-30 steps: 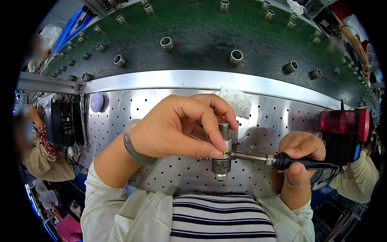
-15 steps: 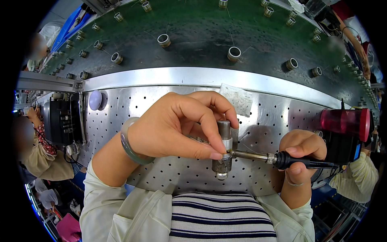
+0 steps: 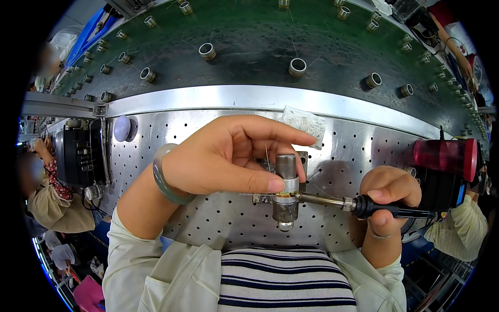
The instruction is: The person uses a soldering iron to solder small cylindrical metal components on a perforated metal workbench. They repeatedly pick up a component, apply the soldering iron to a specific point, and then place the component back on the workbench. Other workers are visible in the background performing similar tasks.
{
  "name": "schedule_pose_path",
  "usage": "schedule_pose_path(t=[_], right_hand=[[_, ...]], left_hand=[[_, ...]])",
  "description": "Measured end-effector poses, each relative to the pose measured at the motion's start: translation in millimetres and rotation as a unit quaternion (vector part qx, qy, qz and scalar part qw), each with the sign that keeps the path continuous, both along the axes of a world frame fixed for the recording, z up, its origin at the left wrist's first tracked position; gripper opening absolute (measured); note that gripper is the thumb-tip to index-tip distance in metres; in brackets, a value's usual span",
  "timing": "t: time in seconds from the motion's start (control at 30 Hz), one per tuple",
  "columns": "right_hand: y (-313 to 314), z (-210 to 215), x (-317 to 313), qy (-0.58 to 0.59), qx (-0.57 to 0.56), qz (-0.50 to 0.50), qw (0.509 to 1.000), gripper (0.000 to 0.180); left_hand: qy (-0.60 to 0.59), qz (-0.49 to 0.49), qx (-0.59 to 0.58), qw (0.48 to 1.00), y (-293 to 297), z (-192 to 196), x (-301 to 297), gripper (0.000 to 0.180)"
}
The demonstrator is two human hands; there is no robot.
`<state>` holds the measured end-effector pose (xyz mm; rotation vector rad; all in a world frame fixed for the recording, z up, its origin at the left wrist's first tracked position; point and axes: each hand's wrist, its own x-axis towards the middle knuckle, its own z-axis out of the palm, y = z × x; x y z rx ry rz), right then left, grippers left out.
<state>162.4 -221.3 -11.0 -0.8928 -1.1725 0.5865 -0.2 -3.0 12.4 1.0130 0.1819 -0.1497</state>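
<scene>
A silver metal ring [image 3: 292, 185] with a yellowish band sits around an upright dark steel post [image 3: 286, 165] with a rounded lower end. My left hand [image 3: 223, 158] curls about the ring: the thumb presses its left side, another finger reaches behind the post, and the index finger stretches out above. Thin wires stick out near the thumb. In my right hand [image 3: 390, 192] is a soldering iron [image 3: 362, 206], gripped by its black handle between thumb and fingers. The iron's tip meets the ring's right side at the yellowish band; the exact contact point is too small to tell.
Beneath lies a perforated metal worktop [image 3: 332, 229]. Beyond its silver rail [image 3: 234, 97], a green conveyor belt [image 3: 249, 62] carries several metal rings with wires. A lilac knob [image 3: 122, 128] stands left, a red transparent container [image 3: 442, 158] right. People sit at both sides.
My left index finger has lifted off the ring and straightened to the right, uncovering the yellowish band. The rings on the belt have shifted slightly left. My right hand stays almost still.
</scene>
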Motion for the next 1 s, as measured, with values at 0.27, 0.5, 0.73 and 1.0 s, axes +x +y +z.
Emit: schedule_pose_path(t=[0.27, 0.5, 0.73, 1.0], right_hand=[[-1.8, 1.8, -1.8, 0.016, -0.005, -0.023, 1.000, 0.022], [-6.1, 1.6, -2.5, 0.081, -0.007, -0.061, 0.995, 0.023], [-2.4, 4.1, -7.3, 0.099, -0.022, -0.045, 0.994, 0.025], [-3.9, 2.9, -5.4, 0.078, -0.030, -0.064, 0.994, 0.023]], left_hand=[[0.018, -0.010, -0.002, 1.000, -1.7, 3.9, 1.1, 0.072], [-0.007, -0.024, -0.052, 0.998, 5.7, -6.9, 2.2, 0.074], [0.022, -0.028, -0.031, 0.999, 1.6, -11.3, 1.9, 0.075], [0.028, -0.034, -0.064, 0.997, 1.1, -8.5, 2.6, 0.075]])
